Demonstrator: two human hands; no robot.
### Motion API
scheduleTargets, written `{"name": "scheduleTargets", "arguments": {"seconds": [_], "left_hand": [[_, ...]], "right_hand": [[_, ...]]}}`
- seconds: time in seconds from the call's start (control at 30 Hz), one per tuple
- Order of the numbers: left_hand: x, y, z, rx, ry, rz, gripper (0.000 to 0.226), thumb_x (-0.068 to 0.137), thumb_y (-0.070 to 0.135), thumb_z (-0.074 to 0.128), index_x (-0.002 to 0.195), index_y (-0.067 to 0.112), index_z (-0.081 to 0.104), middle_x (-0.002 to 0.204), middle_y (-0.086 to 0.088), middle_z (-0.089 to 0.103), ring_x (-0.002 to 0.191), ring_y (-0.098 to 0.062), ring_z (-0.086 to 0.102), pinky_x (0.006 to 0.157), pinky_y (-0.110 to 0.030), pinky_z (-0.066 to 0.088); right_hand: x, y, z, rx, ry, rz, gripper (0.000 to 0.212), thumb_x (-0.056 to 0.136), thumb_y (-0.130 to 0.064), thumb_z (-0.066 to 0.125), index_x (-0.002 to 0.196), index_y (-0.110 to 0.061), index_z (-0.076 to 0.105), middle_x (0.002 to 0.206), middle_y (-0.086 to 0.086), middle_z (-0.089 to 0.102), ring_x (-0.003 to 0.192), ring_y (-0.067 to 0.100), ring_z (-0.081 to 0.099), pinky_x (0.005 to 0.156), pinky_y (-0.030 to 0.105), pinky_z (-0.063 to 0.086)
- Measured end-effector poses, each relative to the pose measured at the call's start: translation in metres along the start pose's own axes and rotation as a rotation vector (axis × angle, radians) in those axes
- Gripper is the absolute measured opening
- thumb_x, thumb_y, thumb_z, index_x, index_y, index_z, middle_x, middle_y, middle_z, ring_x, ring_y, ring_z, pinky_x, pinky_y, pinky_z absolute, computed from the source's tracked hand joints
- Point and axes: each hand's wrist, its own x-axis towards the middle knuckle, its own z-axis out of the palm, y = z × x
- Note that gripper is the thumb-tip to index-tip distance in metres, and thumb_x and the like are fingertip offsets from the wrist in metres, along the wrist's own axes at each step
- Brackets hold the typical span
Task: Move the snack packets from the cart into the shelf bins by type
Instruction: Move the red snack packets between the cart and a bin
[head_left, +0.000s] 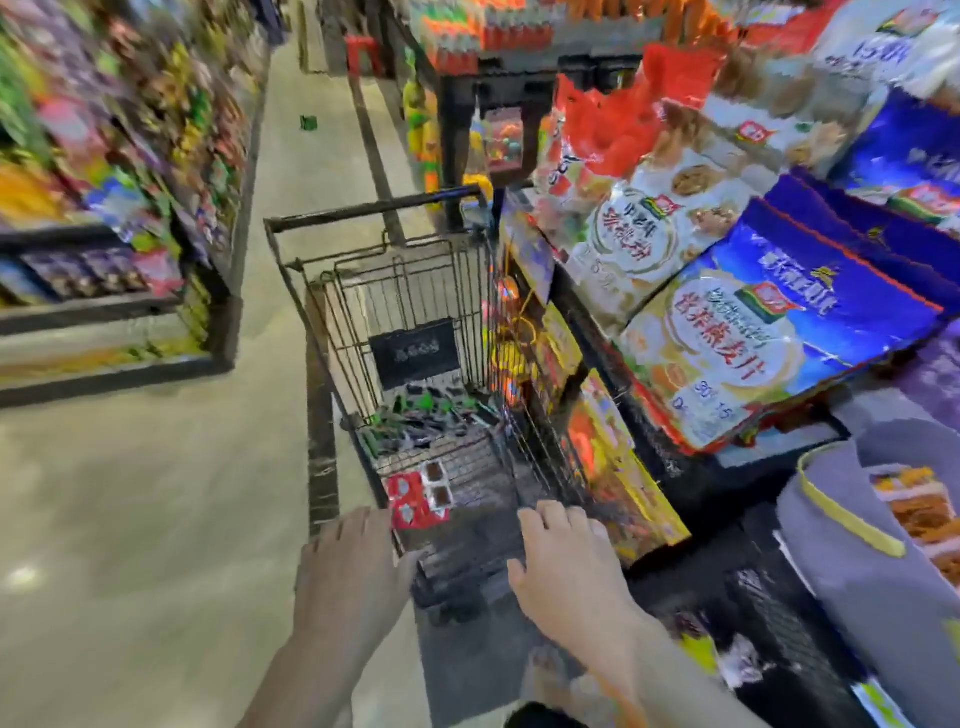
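We find both hands at the near rim of the wire cart. The left hand has its fingers loosely spread and empty; the right hand has its fingers curled over the rim. Red-and-white packets lie just ahead of the left fingers, long axis running away from us. Dark and green packets are heaped farther in. The shelf bags carry Chinese print too blurred to read.

cart top: open from above | right: shelf bags crowd just beside the wire wall | left: aisle floor free
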Motion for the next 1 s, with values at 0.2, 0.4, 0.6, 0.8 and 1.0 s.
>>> {"name": "scheduleTargets", "arguments": {"seconds": [0.2, 0.4, 0.6, 0.8, 1.0], "left_hand": [[0.047, -0.020, 0.022, -0.060, -0.037, -0.165, 0.053, 0.103, 0.055, 0.049, 0.150, 0.029, 0.045, 0.149, 0.007, 0.053, 0.134, -0.021, 0.052, 0.106, -0.037, 0.048], [0.120, -0.020, 0.034, -0.165, -0.020, -0.339, 0.053, 0.103, 0.051, 0.052, 0.149, 0.025, 0.048, 0.147, 0.004, 0.056, 0.131, -0.024, 0.054, 0.105, -0.040, 0.049], [0.196, -0.027, 0.078, -0.342, -0.017, -0.486, 0.063, 0.103, 0.052, 0.054, 0.155, 0.017, 0.044, 0.154, -0.006, 0.053, 0.137, -0.029, 0.051, 0.109, -0.044, 0.046], [0.260, -0.038, 0.135, -0.659, 0.031, -0.658, 0.077, 0.101, 0.055, 0.058, 0.162, 0.017, 0.029, 0.157, -0.008, 0.051, 0.140, -0.030, 0.052, 0.111, -0.051, 0.048], [0.287, -0.040, 0.169, -0.740, 0.189, -0.758, 0.051, 0.108, 0.039, 0.053, 0.151, 0.013, 0.045, 0.127, -0.007, 0.072, 0.109, -0.028, 0.070, 0.093, -0.048, 0.057]], "right_hand": [[0.089, -0.014, 0.008, -0.026, -0.115, -0.143, 0.052, 0.105, -0.046, 0.044, 0.148, -0.018, 0.037, 0.151, 0.007, 0.041, 0.137, 0.031, 0.040, 0.113, 0.045, 0.034], [0.188, -0.016, 0.024, -0.048, -0.215, -0.258, 0.055, 0.106, -0.045, 0.043, 0.152, -0.015, 0.037, 0.149, 0.009, 0.044, 0.135, 0.032, 0.043, 0.110, 0.044, 0.039], [0.278, -0.024, 0.064, 0.001, -0.285, -0.299, 0.052, 0.105, -0.047, 0.043, 0.147, -0.016, 0.042, 0.143, 0.007, 0.049, 0.129, 0.030, 0.047, 0.104, 0.043, 0.043], [0.356, -0.032, 0.137, 0.245, -0.411, -0.116, 0.055, 0.103, -0.048, 0.052, 0.145, -0.013, 0.047, 0.135, 0.013, 0.054, 0.124, 0.033, 0.052, 0.097, 0.044, 0.051], [0.420, -0.037, 0.226, 0.546, -0.472, 0.230, 0.052, 0.103, -0.044, 0.057, 0.131, 0.000, 0.057, 0.109, 0.015, 0.066, 0.098, 0.032, 0.062, 0.072, 0.034, 0.045]]}}
